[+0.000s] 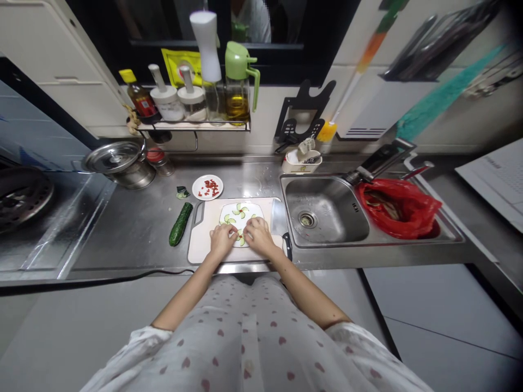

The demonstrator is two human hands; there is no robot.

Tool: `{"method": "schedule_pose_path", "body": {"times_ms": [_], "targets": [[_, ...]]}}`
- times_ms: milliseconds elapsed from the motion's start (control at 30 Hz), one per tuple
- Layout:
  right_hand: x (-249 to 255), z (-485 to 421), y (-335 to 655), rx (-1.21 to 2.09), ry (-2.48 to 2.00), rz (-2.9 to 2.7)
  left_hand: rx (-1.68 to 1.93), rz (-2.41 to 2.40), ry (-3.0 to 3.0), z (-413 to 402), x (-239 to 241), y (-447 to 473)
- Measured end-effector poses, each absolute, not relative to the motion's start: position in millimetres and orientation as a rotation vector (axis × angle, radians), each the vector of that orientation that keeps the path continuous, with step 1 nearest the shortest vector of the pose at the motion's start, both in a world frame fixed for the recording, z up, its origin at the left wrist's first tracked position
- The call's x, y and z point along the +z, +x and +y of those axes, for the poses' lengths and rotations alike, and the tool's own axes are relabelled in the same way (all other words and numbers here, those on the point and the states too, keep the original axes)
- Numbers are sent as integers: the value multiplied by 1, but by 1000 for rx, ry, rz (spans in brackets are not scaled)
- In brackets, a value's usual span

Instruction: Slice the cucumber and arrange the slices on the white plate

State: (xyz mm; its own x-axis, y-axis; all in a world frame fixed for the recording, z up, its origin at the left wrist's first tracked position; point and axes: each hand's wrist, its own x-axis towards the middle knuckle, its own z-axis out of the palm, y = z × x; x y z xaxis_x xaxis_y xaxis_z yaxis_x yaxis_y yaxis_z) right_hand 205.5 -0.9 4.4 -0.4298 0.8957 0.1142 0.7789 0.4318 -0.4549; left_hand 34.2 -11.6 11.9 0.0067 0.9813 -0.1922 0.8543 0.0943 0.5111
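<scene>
A white square plate [254,209] lies on a pale cutting board [200,239], bearing green cucumber slices [240,210] set in flower shapes with small red bits at their centres. Over the plate's near left part is my left hand [223,239], its fingers pinched together beside the nearest flower. My right hand [259,238] meets it from the other side, fingertips closed at the same flower. What either pinch holds is too small to make out. A cleaver [279,218] with a black handle rests along the board's right edge.
Left of the board lie a whole cucumber [180,224], cucumber scraps [182,192] and a small plate [196,190] of red pieces. To the right is a steel sink [327,212] with a red plastic bag [425,209]. A lidded pot [137,173] stands back left, below a seasoning shelf [196,126].
</scene>
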Motion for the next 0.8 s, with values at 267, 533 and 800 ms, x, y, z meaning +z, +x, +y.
{"method": "schedule_pose_path", "body": {"times_ms": [267,533,800], "targets": [[-4,-6,196,466,-1439,-2376,289,1875,1820,-12,9,38],[-5,-2,192,464,-1438,-2417,265,1899,1833,-13,6,39],[-5,-2,191,437,-1430,-2423,255,1903,1846,-14,8,41]]}}
